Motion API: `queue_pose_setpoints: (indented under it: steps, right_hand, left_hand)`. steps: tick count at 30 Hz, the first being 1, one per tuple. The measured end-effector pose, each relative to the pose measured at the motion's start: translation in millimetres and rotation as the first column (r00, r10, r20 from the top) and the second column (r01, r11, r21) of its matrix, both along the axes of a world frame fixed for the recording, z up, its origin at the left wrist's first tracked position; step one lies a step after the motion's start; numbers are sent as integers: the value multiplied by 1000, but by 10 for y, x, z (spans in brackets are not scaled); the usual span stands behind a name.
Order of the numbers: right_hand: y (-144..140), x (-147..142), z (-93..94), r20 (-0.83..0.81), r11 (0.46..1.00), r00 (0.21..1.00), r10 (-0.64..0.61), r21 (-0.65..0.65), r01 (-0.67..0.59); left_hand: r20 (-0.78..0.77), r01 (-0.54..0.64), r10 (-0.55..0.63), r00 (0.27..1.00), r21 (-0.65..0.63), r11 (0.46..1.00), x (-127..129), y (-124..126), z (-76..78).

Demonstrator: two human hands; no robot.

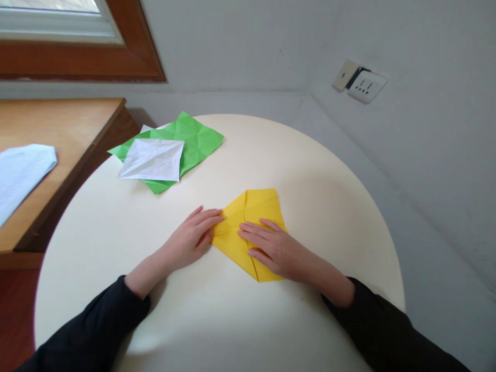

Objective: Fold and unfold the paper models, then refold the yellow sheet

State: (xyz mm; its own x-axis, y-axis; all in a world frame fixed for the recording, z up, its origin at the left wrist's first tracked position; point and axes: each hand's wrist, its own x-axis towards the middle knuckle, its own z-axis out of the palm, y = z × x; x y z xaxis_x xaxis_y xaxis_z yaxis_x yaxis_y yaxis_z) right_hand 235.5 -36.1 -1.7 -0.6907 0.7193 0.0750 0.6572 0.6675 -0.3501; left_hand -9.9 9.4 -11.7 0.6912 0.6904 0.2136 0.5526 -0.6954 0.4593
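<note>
A folded sheet of yellow paper (232, 243) lies flat on the table in front of me, with a crease line running down its middle. At its left corner my left hand (194, 235) rests with fingers stretched out over the edge; the thumb is bent close to that corner. My right hand (277, 248) lies flat on the right part of the paper, fingers apart, the fingertips across the middle crease. The paper's right edge is partly hidden beneath this hand.
The round white table (217, 320) carries creased green paper (197, 137) with a creased white sheet (155, 159) on top, at the back left. A wooden desk (73, 121) with a pale blue folded item (27, 170) stands left. A wall socket (366, 85) is at the upper right.
</note>
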Motion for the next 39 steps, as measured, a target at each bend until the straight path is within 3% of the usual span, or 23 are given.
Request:
queue_pose_setpoints:
  steps: [4, 11, 19, 39]
  right_hand:
    - [1, 6, -3, -3, 1000, 1000, 12, 8, -12]
    - [10, 17, 9, -10, 1000, 1000, 2, -15, -2]
    - [26, 29, 13, -21, 998, 1000, -8, -58, 7]
    - [19, -11, 22, -31, 995, 999, -43, -91, 40]
  left_hand:
    - [-14, 110, -112, 994, -104, 988, -130, 31, 118]
    - [-31, 112, -118, 993, -156, 981, -168, 34, 129]
    - [21, 100, -98, 995, -136, 986, -175, 75, 24]
    - [138, 87, -81, 987, -38, 995, -115, 71, -2]
